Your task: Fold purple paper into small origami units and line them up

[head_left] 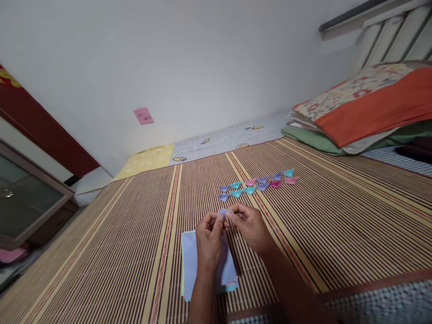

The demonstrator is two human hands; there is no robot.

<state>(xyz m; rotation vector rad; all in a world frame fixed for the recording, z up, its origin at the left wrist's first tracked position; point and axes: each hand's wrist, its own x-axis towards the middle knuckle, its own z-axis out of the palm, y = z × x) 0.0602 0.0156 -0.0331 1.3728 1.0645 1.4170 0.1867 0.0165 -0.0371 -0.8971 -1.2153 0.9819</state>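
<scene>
Between my two hands is a small folded piece of lavender paper (224, 211), pinched at the fingertips. My left hand (209, 231) is closed on its left side, with the thumb up against it. From the right, my right hand (248, 223) grips it between thumb and fingers. Part of the paper is covered by the fingers. Below my left forearm lies a stack of coloured paper sheets (189, 261), lavender on top. Just beyond my hands, two rows of small folded paper shapes (249, 190) sit on the mat in purple, turquoise and pink.
A striped bamboo mat (128, 252) covers the bed. Folded bedding with an orange and floral cover (364, 108) is piled at the right by the wall. A pink note (143, 115) is stuck on the white wall. A glass-fronted cabinet (30, 193) stands at left.
</scene>
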